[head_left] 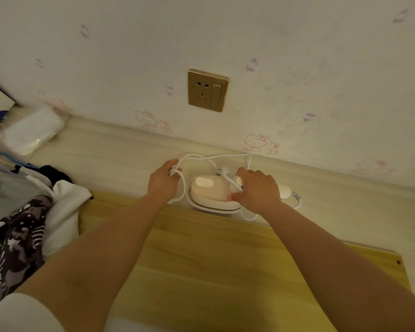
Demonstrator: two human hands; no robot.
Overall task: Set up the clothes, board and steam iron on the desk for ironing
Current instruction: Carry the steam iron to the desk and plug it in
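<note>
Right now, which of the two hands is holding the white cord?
The left hand grips a loop of the white cord, left of the steam iron. The right hand rests on the iron instead.

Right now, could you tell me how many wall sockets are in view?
1. The gold wall socket sits on the wall above the steam iron, nothing plugged into it. Others may lie outside the frame.

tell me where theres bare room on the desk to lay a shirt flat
The wooden board is bare between the forearms and out to its right corner. The desk strip between the white packet and the steam iron is also free. Crowded: clothes at left, cord around the iron.
</note>
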